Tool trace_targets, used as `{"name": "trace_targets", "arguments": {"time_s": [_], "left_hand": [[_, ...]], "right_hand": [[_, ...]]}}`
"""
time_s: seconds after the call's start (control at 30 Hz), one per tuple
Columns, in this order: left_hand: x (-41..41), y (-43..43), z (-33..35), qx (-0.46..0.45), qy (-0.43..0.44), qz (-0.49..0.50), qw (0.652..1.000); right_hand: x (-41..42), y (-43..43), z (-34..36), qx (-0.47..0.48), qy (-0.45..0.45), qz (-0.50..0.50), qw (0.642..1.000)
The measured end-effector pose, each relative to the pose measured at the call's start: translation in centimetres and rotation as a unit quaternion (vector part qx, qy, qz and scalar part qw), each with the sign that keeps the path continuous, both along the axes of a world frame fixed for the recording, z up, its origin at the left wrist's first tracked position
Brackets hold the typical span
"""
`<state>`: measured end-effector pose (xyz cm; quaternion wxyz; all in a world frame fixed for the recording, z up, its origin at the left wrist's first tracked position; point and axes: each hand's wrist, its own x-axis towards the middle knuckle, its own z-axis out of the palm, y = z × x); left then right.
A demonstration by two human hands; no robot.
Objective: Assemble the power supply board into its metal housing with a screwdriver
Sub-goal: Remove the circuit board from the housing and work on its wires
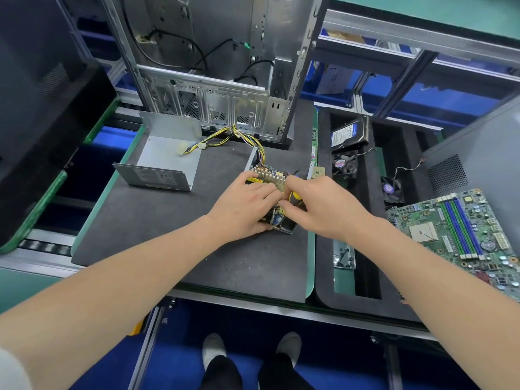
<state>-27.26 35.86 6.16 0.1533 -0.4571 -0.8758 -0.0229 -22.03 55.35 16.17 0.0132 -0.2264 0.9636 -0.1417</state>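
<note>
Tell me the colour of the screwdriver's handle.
Yellow and black; head view shows the screwdriver handle in the right hand.

Bright, even, cool-white light from overhead. Shadows are soft and faint, just a thin one under the left hand (247, 204) and right hand (323, 206) on the dark mat (157, 220). Mild glare on the metal computer case (213, 99) far centre and the loose housing cover (168, 153). Centre is sharp: the power supply board (268, 175) and screwdriver (295, 196) handle read cleanly. Strong wide-angle bowing at the edges, and the near forearms look stretched. Black unit (42, 108) at left is dim with low detail. Motherboard (464, 232) at the right edge is slightly soft.
</note>
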Motion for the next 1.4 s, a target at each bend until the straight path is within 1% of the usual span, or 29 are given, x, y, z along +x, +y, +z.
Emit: {"name": "trace_targets", "arguments": {"time_s": [0.07,0.13,0.17,0.2,0.27,0.3,0.4,0.47,0.53,0.6,0.73,0.8,0.87,0.9,0.97,1.07,1.17,1.2,1.3,1.4], "left_hand": [[0.0,0.0,-0.1,-0.004,-0.005,0.006,1.0],[0.1,0.1,-0.1,-0.018,-0.009,0.017,1.0],[0.1,0.1,-0.2,-0.023,-0.009,0.021,0.999],[0.2,0.2,-0.2,-0.023,-0.009,0.023,0.999],[0.2,0.2,-0.3,-0.024,-0.011,0.023,0.999],[0.1,0.1,-0.3,-0.028,-0.013,0.023,0.999],[0.1,0.1,-0.1,-0.022,-0.019,0.014,0.999],[0.1,0.2,-0.1,-0.014,-0.022,0.017,1.0],[0.1,0.2,-0.2,0.002,-0.024,0.026,0.999],[0.2,0.3,-0.3,0.04,-0.034,0.028,0.998],[0.5,0.6,-0.2,0.076,-0.059,0.054,0.994],[0.7,1.0,0.3,0.15,-0.106,0.067,0.981],[0.6,1.4,0.9,0.22,-0.175,0.088,0.956],[0.6,1.5,1.1,0.232,-0.203,0.098,0.946],[0.5,1.5,1.3,0.238,-0.225,0.105,0.939],[0.3,1.2,1.3,0.236,-0.23,0.107,0.938],[0.2,1.2,1.4,0.198,-0.233,0.127,0.944],[0.3,1.2,1.5,0.201,-0.232,0.126,0.943],[0.3,0.9,1.7,0.213,-0.236,0.117,0.941],[0.2,0.9,1.5,0.193,-0.247,0.117,0.942]], "right_hand": [[-0.3,-0.2,-0.1,0.061,0.011,-0.031,0.998],[-0.6,-0.5,-0.1,0.112,0.048,-0.054,0.991],[-0.7,-0.5,-0.1,0.102,0.054,-0.053,0.992],[-0.9,-0.6,-0.1,0.068,0.044,-0.045,0.996],[-1.0,-0.6,0.1,-0.014,-0.009,-0.005,1.0],[-1.1,-0.5,0.3,-0.028,-0.034,0.021,0.999],[-1.3,-0.1,0.8,-0.017,-0.079,0.087,0.993],[-1.6,0.3,1.3,0.007,-0.088,0.092,0.992],[-1.9,0.3,1.7,0.053,-0.078,0.074,0.993],[-1.8,-0.2,1.6,0.101,-0.066,0.032,0.992],[-1.5,-1.4,0.3,0.168,0.0,-0.059,0.984],[-1.5,-2.0,0.3,0.179,0.007,-0.096,0.979],[-1.6,-2.1,0.4,0.173,-0.004,-0.108,0.979],[-1.6,-2.1,0.7,0.168,-0.016,-0.105,0.98],[-1.6,-2.0,1.4,0.155,-0.051,-0.083,0.983],[-1.3,-1.5,3.1,0.146,-0.094,-0.004,0.985],[-1.3,-1.2,4.7,0.127,-0.114,0.091,0.981],[-1.5,-1.1,5.0,0.131,-0.119,0.11,0.978],[-2.0,-1.3,5.1,0.154,-0.111,0.095,0.977],[-2.2,-1.8,4.2,0.183,-0.065,0.02,0.981]]}}
